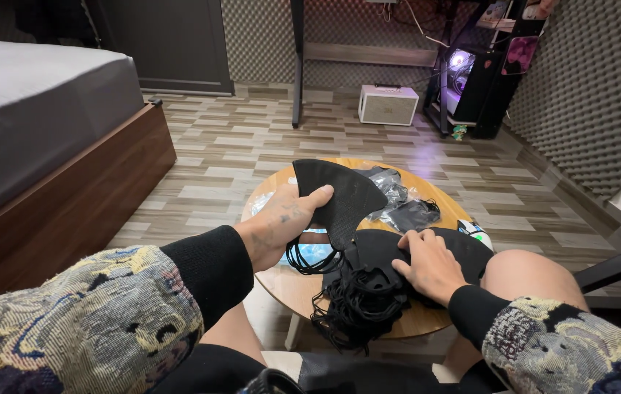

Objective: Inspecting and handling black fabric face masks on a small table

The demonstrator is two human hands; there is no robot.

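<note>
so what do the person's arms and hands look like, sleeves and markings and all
Both arms wear a woven, tapestry-like patterned sleeve in blue, yellow, cream and black, each ending in a plain black ribbed cuff at the wrist. The left hand is bare, with dark tattoo markings on its back. The right hand is bare too, with no glove, ring or markings visible.

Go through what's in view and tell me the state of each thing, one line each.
Left hand: raised, gripping one black face mask.
Black face mask: folded flat, held up off the table, ear loops dangling.
Right hand: resting flat on the pile of masks.
Pile of masks: heaped, loops tangled and hanging over the table edge.
Clear plastic bags: crumpled, lying behind the pile.
Round wooden table: upright, mostly covered.
Computer tower: lit up.
</note>
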